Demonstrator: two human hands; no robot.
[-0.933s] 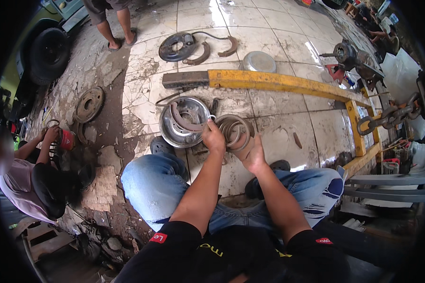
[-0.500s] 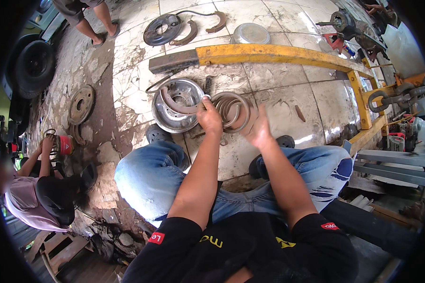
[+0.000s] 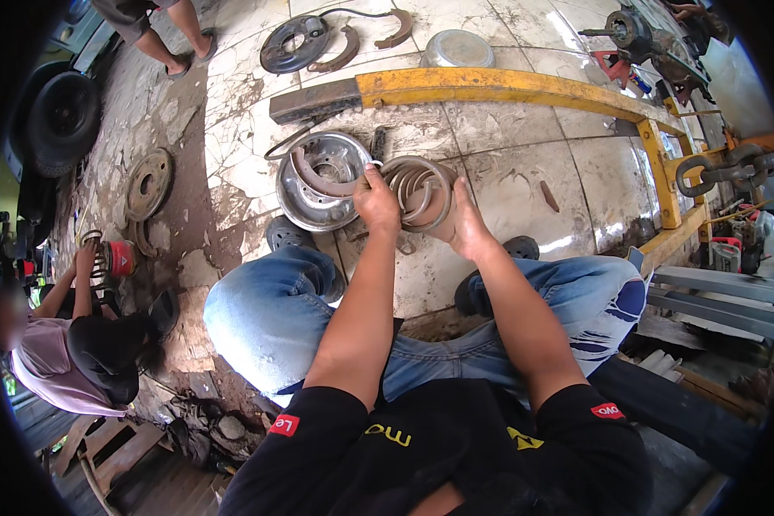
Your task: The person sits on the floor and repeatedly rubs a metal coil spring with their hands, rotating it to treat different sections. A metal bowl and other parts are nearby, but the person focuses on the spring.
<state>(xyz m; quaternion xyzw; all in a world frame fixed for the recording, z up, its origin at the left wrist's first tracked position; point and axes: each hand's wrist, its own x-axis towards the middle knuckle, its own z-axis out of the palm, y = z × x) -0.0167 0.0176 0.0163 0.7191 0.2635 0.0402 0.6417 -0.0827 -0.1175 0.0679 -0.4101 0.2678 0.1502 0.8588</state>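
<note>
A thick coil spring (image 3: pixel 421 191) hangs between my two hands over the tiled floor, its open end turned up toward me. My left hand (image 3: pixel 377 205) is closed round its left side, with the thumb up near a pale end of the coil. At its right side is my right hand (image 3: pixel 466 222), the thumb upright along the outer coil and the fingers partly hidden behind the spring. Just left lies a round, shiny metal dish (image 3: pixel 299 211) with a curved brake shoe (image 3: pixel 314 176) in it. A dark rod-like piece (image 3: pixel 378 143) lies beyond my left hand.
A yellow steel frame (image 3: pixel 507 84) with a heavy chain (image 3: pixel 722 168) spans the far side and right. Beyond it are a black backing plate (image 3: pixel 294 45), brake shoes (image 3: pixel 342 52) and a round metal cover (image 3: pixel 458 49). Another person (image 3: pixel 69 353) sits at left, handling a spring by a red can (image 3: pixel 122 257).
My right hand has moved left from beside the coil spring and now touches its right side. My left hand keeps its hold, and the view has shifted slightly.
</note>
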